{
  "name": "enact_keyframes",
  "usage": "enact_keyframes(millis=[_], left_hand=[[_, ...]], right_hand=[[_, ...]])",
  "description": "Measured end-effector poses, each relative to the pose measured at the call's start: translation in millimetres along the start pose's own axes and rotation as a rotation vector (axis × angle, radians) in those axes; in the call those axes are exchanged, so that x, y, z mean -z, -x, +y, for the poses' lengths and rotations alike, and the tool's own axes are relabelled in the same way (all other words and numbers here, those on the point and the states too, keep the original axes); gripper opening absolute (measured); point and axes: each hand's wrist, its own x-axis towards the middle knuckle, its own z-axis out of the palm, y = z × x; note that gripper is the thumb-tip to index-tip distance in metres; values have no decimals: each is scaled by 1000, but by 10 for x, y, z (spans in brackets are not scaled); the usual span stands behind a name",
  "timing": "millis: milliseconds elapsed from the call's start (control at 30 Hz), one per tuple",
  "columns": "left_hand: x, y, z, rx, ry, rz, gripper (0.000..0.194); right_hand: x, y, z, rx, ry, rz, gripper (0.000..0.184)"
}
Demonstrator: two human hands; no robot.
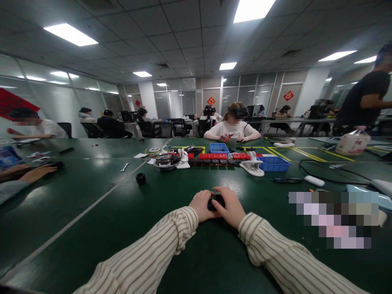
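Between my two hands is a small black rounded object [216, 202], low over the green tabletop or resting on it; its kind is not clear. My left hand [202, 205] curls around its left side. From the right, my right hand [230, 207] closes on it, with the thumb lying across its near edge and the fingers over the far side. Left of my hands, apart from them, a black cylindrical part [141, 178] sits on the table.
Ahead lie red part bins [214, 156], a blue tray [275, 163], a white stand [252, 164] and a metal bowl [167, 162] with cables. A wrench [124, 167] lies left. A black tool [287, 180] and cables lie right. Another person [234, 126] sits opposite; a co-worker's hands [38, 172] are far left.
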Motion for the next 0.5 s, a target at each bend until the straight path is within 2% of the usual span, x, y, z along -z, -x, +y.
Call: enact_keyframes(millis=[200, 367, 500], left_hand=[[-10, -8, -4, 24, -29, 40, 48], [-40, -25, -43, -12, -39, 17, 36], [-33, -22, -48, -30, -29, 6, 34]], right_hand=[[-49, -6, 52, -107, 46, 18, 30], [-57, -11, 45, -96, 50, -25, 21], [-38, -18, 25, -56, 30, -44, 14]])
